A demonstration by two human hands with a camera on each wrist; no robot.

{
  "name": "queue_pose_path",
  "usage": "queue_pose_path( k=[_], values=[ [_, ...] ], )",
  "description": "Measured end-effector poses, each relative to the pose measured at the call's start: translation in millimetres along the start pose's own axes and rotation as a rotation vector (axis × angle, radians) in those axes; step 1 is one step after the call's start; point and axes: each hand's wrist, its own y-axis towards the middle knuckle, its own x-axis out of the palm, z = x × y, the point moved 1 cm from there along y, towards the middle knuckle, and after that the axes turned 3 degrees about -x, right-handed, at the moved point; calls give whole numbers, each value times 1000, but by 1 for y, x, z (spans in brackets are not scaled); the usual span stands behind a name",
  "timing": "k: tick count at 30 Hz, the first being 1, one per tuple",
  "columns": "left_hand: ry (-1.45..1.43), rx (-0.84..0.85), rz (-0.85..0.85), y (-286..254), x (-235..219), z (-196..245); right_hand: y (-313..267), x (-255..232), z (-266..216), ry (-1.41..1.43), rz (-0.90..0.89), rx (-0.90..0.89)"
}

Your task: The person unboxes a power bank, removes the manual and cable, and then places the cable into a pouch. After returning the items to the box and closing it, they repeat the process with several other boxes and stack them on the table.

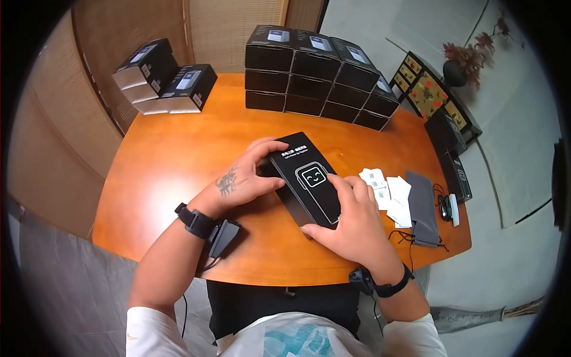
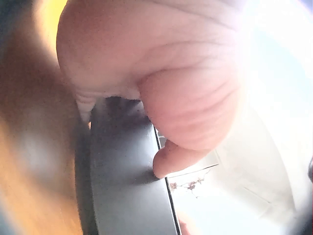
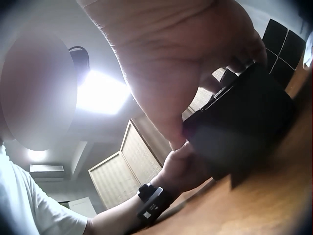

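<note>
A black box (image 1: 308,178) with a smiling-face drawing and white lettering lies tilted between the two hands on the wooden table. The left hand (image 1: 253,172) holds its upper left part, thumb on the long side and fingers at the far end. At the near right corner, the right hand (image 1: 354,223) grips it, thumb at the near end and fingers on the top and right edge. In the left wrist view, the left hand (image 2: 161,73) spans the box's dark side (image 2: 127,171). The right wrist view shows the right hand (image 3: 181,63) around the box end (image 3: 244,117).
Black boxes (image 1: 312,65) stand stacked at the back, with a smaller stack (image 1: 148,74) at the back left. White cards (image 1: 398,199), a grey pouch (image 1: 422,208) and a black cable (image 1: 444,208) lie on the right. More boxes (image 1: 457,172) stand at the table's right edge (image 1: 470,229).
</note>
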Motion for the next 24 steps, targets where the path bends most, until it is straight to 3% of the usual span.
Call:
queue_pose_path(
  k=[11,24],
  values=[
    [-424,-77,-6,-2,8,0,-4,8,-12,19,81,-69],
    [-324,31,33,-1,12,3,-10,21,-10,150,315,-91]
  ],
)
